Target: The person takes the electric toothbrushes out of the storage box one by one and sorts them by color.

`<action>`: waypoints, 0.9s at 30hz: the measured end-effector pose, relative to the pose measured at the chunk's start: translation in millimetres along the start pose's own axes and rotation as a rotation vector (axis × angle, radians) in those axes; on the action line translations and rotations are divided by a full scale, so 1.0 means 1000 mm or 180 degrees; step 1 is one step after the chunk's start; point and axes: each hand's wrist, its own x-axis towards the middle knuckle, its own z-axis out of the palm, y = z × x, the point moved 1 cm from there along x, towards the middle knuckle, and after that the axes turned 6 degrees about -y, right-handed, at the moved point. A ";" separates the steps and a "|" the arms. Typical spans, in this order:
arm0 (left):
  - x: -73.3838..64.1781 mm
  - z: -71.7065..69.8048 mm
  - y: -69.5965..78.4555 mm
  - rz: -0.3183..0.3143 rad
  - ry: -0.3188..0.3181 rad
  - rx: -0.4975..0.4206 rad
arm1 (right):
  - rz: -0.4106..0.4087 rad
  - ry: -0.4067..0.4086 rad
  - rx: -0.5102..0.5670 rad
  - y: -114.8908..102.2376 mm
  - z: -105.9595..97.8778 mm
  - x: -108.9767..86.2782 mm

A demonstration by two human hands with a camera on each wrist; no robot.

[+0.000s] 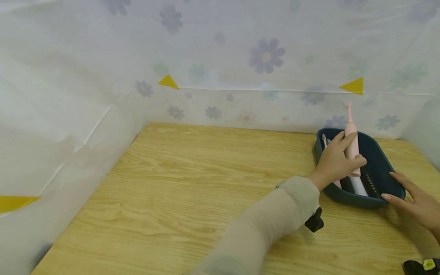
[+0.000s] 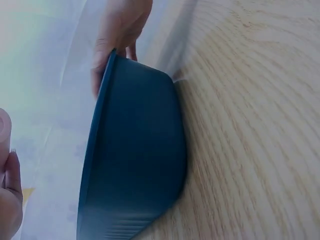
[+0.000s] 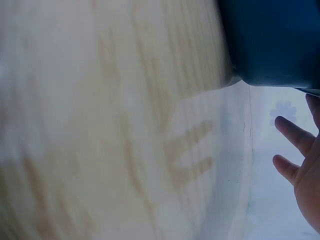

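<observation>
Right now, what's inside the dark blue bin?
Inside the dark blue bin, a white handle, a black handle with pale marks and a slim pinkish piece show. The left hand and the pink electric toothbrush it holds hide whatever lies beneath.

Runs open across the table from left edge to middle, bounded at the far edge by flowered sheeting. Meets, toward the right edge, a left sleeve, left hand, raised pink toothbrush and blue bin, with right hand blocking its near right corner. Drops freely into the bin's far right side.
</observation>
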 end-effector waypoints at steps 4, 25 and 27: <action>-0.002 -0.008 -0.004 0.0103 0.0098 -0.0599 | 0.0014 -0.0006 -0.0032 -0.007 -0.002 -0.001; -0.030 -0.057 -0.010 0.0096 0.0049 -0.2525 | 0.0066 0.0018 -0.0086 -0.020 -0.002 -0.007; -0.033 -0.063 -0.010 0.0133 0.0025 -0.2508 | 0.0059 -0.0018 -0.0111 -0.022 -0.003 -0.007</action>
